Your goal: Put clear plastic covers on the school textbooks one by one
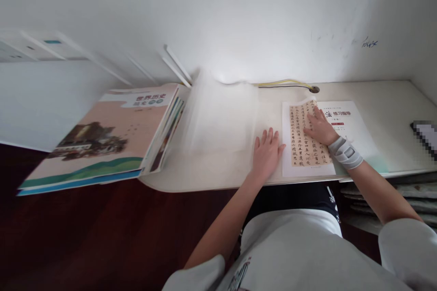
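White desk (385, 100) by the scuffed wall is carrying a textbook (109, 136) reading 世界历史 and a half-covered booklet (348, 116) showing 练习指导. A see-through sheet (218, 118) is coming out too blurry to make out. The right hand (319, 127) is lying flat, fingers loosely together, on the calligraphy page (309, 154), while the left hand (268, 152) is resting flat with fingers slightly spread just beside its left edge.

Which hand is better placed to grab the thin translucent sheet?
Probably left: the left hand lies flat beside the translucent sheet, while the right hand rests farther off on the calligraphy page.

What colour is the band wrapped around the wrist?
The fabric wrist band on the right hand is light grey; the head view shows it.
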The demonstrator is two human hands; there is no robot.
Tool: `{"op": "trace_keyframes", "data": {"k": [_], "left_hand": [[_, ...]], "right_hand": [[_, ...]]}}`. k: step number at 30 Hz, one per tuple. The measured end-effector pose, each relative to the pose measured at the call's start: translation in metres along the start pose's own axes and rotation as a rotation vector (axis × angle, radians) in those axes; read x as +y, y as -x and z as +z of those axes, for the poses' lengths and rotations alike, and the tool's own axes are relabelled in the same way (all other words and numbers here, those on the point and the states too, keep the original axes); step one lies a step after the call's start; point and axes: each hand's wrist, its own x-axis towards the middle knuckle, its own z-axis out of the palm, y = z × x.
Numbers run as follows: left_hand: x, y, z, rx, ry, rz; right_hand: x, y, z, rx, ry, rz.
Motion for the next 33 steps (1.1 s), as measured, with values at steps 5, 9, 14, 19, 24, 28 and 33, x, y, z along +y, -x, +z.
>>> {"op": "trace_keyframes", "data": {"k": [5,9,14,19,24,28,33], "left_hand": [[-0.004,-0.001,0.008,-0.062,0.011,0.0],[-0.005,-0.001,0.011,0.022,0.037,0.019],[-0.006,-0.005,0.015,0.096,0.025,0.041],[-0.007,-0.008,0.018,0.121,0.043,0.046],[-0.007,-0.008,0.018,0.191,0.158,0.028],[-0.007,-0.006,0.016,0.258,0.242,-0.009],[-0.005,-0.004,0.013,0.31,0.316,-0.053]], "right_hand": [[-0.014,0.007,-0.009,-0.017,0.07,0.053],[-0.026,0.005,-0.012,-0.006,0.222,-0.03],[-0.041,-0.027,-0.011,-0.118,0.353,-0.27],[-0.044,-0.052,-0.006,-0.261,0.339,-0.36],[-0.038,-0.044,-0.006,-0.302,0.311,-0.388],[-0.036,-0.039,-0.008,-0.3,0.331,-0.388],[-0.037,-0.037,-0.009,-0.292,0.321,-0.401]]}}
